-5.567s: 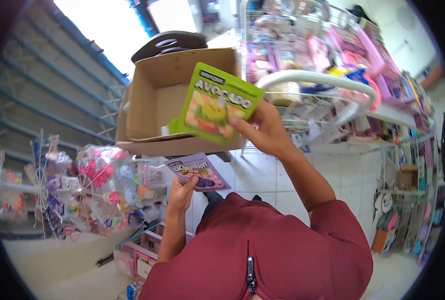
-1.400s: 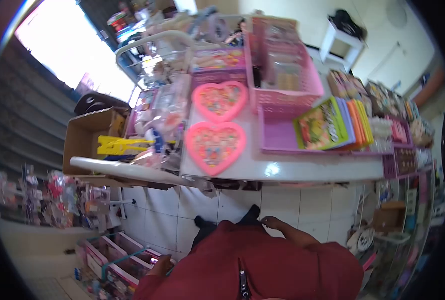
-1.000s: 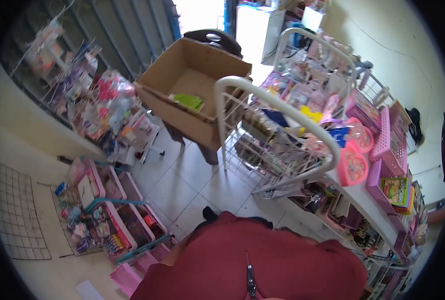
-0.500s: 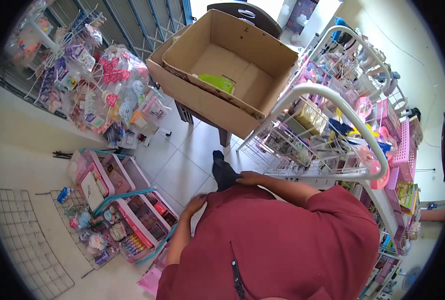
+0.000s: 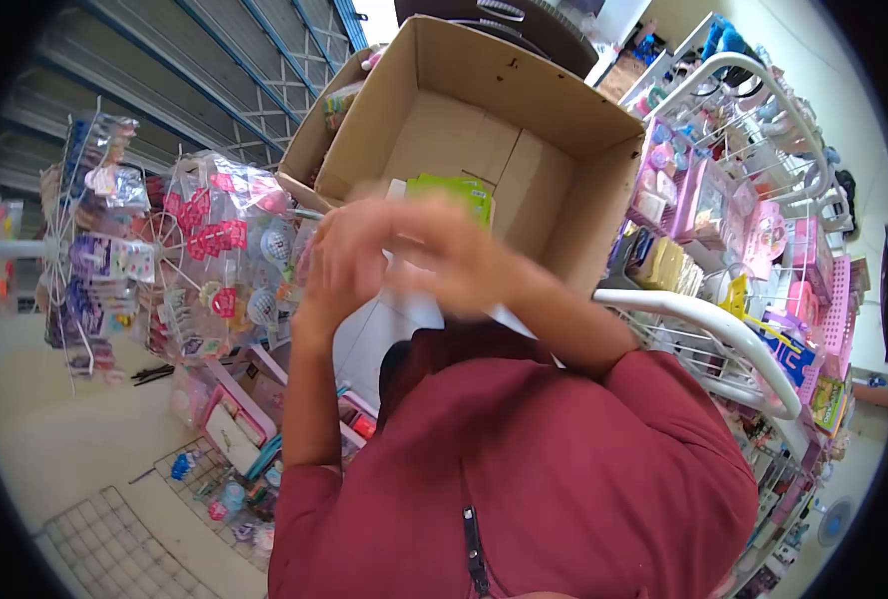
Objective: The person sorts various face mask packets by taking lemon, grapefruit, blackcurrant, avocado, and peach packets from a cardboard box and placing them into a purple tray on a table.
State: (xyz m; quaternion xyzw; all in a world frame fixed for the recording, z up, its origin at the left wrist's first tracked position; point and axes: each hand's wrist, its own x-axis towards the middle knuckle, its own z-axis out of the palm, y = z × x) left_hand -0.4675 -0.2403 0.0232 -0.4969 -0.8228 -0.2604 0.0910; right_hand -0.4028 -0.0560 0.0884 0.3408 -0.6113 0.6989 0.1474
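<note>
Both of my hands are raised in front of my chest at the near side of a large open cardboard box, and motion blurs them. My right hand reaches across in front of my left hand, overlapping it in this view. The fingers of both are smeared, so I cannot tell what, if anything, they hold. Just beyond my right hand, a bright green packet lies inside the box, partly hidden by the hand.
Small packaged goods hang on a rack to the left. A white wire shelf with pink baskets and toys stands close on the right. Pink plastic drawers are at lower left, and a dark chair back is behind the box.
Both hands have come up from my lap to the near side of the box. The view has shifted, and the box and the hanging goods look closer.
</note>
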